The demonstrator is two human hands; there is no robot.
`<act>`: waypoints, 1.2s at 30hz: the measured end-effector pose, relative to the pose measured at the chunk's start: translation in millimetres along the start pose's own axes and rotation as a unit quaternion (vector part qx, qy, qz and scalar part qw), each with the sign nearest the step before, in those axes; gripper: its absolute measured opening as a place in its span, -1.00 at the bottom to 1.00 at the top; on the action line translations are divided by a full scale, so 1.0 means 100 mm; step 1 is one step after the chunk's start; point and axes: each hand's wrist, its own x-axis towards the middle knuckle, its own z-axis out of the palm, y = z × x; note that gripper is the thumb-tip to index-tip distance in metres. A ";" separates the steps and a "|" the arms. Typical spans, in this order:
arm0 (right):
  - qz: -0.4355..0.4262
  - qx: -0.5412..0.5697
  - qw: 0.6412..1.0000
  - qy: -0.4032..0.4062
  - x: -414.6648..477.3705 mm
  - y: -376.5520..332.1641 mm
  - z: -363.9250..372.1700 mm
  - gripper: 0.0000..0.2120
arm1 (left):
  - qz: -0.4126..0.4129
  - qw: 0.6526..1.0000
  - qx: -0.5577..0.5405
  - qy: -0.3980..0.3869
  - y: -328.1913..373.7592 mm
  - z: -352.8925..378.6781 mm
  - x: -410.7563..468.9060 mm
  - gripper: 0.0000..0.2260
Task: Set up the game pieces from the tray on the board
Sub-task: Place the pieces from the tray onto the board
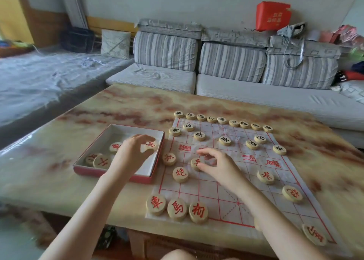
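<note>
A white cloth board (246, 183) with red grid lines lies on the marble table. Black-lettered wooden discs (224, 140) fill its far rows; red-lettered discs (180, 174) stand on the near half. Left of the board sits a red-edged white tray (110, 130) with a few red-lettered discs (101, 161) inside. My left hand (134, 151) is inside the tray, fingers pinched on a red-lettered soldier disc (150, 145). My right hand (214, 164) rests on the board, fingertips gripping another red soldier disc (196, 163) that touches the cloth.
The marble-patterned table (128, 106) extends far to the left and behind the board. A grey striped sofa (236, 86) stands beyond the table. A red bag (272, 15) sits on the sofa back. The near table edge runs just below the board's front row.
</note>
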 end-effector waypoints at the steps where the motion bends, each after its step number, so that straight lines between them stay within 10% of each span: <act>1: -0.008 0.000 1.000 -0.005 0.07 -0.05 0.07 -0.66 | -0.016 1.000 0.021 0.007 -0.12 -0.06 0.03 -0.72; 19: -0.073 -0.304 0.942 -0.121 1.42 -0.43 1.33 -0.64 | -0.124 0.981 0.145 -0.032 -1.08 -0.01 0.49 -0.77; 36: -0.050 0.001 0.999 0.009 0.57 -0.16 0.20 -0.56 | -0.036 0.995 -0.081 0.037 0.09 0.02 0.12 -0.65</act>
